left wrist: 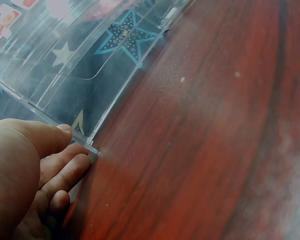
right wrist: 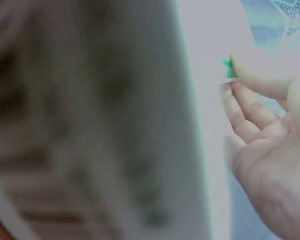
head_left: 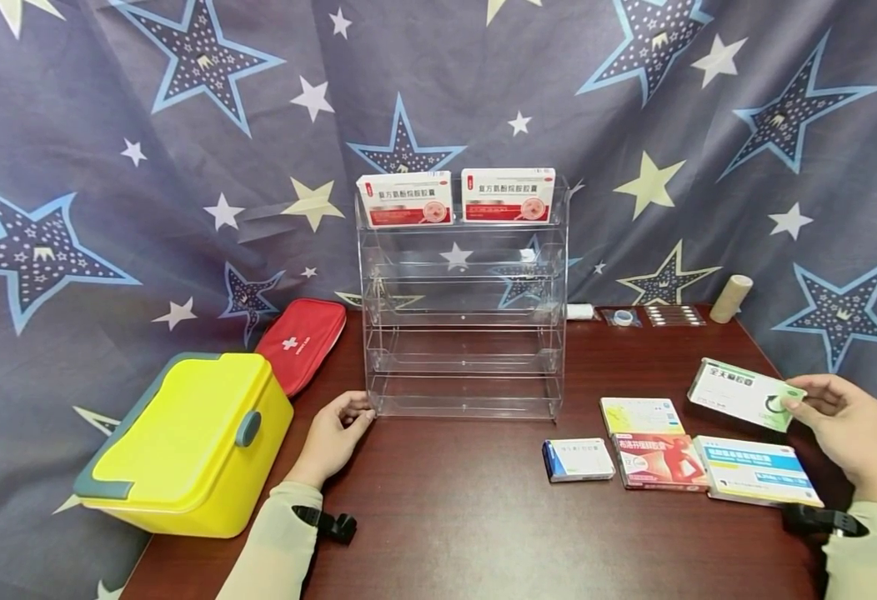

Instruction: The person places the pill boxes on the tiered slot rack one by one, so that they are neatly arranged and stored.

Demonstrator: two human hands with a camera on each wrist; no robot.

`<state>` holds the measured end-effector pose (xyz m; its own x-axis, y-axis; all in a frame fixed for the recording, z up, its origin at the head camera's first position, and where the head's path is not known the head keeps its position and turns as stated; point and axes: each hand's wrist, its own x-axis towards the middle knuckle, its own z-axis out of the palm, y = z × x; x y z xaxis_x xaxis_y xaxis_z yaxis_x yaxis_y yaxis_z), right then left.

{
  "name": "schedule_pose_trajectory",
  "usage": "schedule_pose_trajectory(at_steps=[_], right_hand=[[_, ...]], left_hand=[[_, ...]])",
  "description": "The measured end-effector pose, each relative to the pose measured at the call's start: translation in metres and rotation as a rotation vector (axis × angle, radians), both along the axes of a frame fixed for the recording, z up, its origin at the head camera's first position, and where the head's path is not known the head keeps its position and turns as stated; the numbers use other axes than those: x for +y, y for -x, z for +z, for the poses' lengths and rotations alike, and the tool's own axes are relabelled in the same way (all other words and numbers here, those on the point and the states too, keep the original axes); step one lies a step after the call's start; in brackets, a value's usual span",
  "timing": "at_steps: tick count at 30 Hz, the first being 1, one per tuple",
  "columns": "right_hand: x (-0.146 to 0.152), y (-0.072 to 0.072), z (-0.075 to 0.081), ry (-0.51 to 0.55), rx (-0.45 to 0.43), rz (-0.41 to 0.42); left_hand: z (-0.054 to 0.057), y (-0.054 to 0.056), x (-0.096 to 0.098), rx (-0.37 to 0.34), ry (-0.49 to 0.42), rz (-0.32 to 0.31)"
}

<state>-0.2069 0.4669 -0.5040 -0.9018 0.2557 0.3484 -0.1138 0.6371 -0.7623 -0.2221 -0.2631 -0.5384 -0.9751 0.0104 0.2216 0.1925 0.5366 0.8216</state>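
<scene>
A clear acrylic display rack (head_left: 463, 408) stands on the table, with two red-and-white medicine boxes (head_left: 408, 200) side by side on its top tier. My left hand (head_left: 337, 433) pinches the rack's lower left corner; in the left wrist view the thumb (left wrist: 50, 136) lies on one side, the fingers curled on the other. At the right, my right hand (head_left: 851, 429) grips the end of a green-and-white medicine box (head_left: 739, 398), tilted above the others. That box fills much of the right wrist view, too blurred to read.
Below the held box lie a yellow-and-white box (head_left: 641, 414), a red box (head_left: 661, 462), a blue-and-white box (head_left: 757, 471) and a smaller blue-edged box (head_left: 578, 461). A yellow bin (head_left: 206, 450) and red first-aid pouch (head_left: 307, 342) stand left. A beige roll (head_left: 731, 298) stands back right.
</scene>
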Motion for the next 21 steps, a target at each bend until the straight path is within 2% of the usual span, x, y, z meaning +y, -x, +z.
schedule_pose_trajectory(at_steps=[5, 10, 16, 21], right_hand=[[-0.007, 0.001, 0.013, 0.106, 0.050, -0.027], [-0.018, 0.000, 0.034, 0.217, 0.088, -0.060], [-0.043, 0.004, 0.073, 0.266, 0.180, -0.067], [-0.069, 0.008, 0.112, 0.239, 0.256, 0.000]], left_hand=[[-0.001, -0.001, -0.001, 0.001, -0.005, 0.003], [-0.003, 0.001, -0.001, 0.010, -0.008, -0.003], [-0.004, 0.001, -0.001, 0.017, -0.013, -0.009], [-0.003, 0.001, -0.002, 0.021, -0.008, -0.004]])
